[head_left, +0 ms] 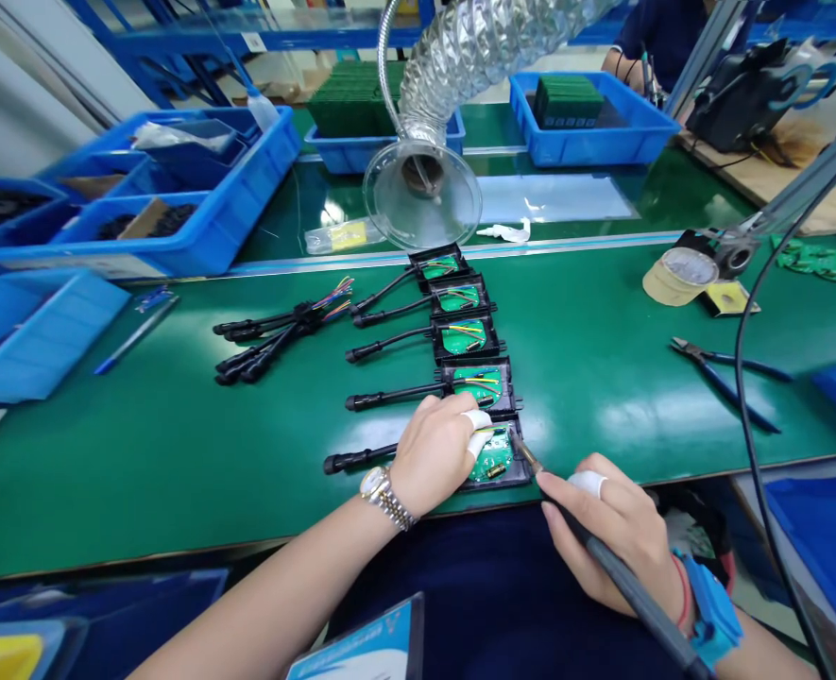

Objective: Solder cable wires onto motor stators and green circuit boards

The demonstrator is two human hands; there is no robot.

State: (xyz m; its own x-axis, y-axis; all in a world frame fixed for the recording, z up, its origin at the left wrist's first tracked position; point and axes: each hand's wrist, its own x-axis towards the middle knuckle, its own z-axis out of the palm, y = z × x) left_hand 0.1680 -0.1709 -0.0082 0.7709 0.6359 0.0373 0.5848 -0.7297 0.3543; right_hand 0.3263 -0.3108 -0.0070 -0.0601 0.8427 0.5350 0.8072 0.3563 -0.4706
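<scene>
My right hand [612,534] grips a soldering iron [594,552], its metal tip reaching the right side of the nearest green circuit board [492,458]. That board lies in a black plastic case [509,477]. My left hand [440,451], with white finger covers, is closed over the board's left part; a yellow wire [485,432] shows at its fingertips. From under this hand a black cable [361,459] runs out to the left. Beyond it, several more black cases with boards and cables stand in a column, the closest being one case [506,378] with wires on its board.
A bundle of black cables [276,331] lies to the left near a pen [136,335]. Cutting pliers [725,368] and a round tin [679,274] are on the right. A fume duct hood [423,194] hangs over the back. Blue bins [594,142] line the far side; another person [662,42] sits there.
</scene>
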